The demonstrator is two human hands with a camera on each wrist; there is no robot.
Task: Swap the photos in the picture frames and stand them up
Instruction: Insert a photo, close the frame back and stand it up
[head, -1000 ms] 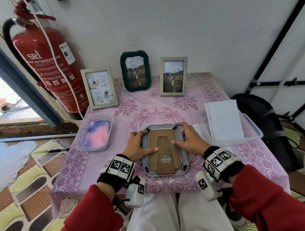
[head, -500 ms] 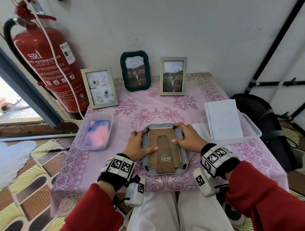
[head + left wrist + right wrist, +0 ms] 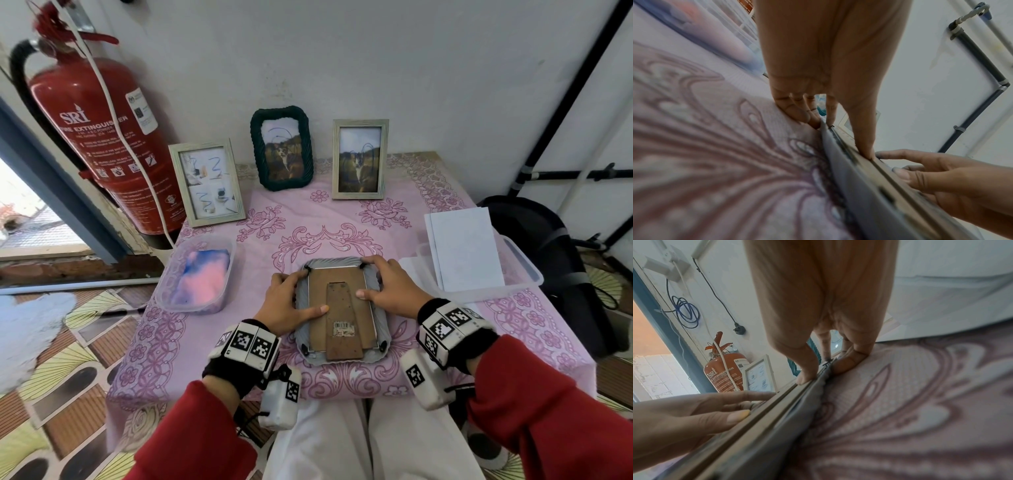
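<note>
A: What lies at the near edge of the table?
B: The grey frame, face down, brown backing up. The left hand clasps its left rim: fingers curled at the far left corner, thumb flat on the backing.
A: Any change there?
B: Hardly; it sits as before.
A: And the right hand?
B: Clasped on the right rim. A second ago it reached further across the backing; now its thumb rests on the backing's right edge, fingers hooked over the far right corner.
A: The frame itself?
B: Unmoved.
</note>
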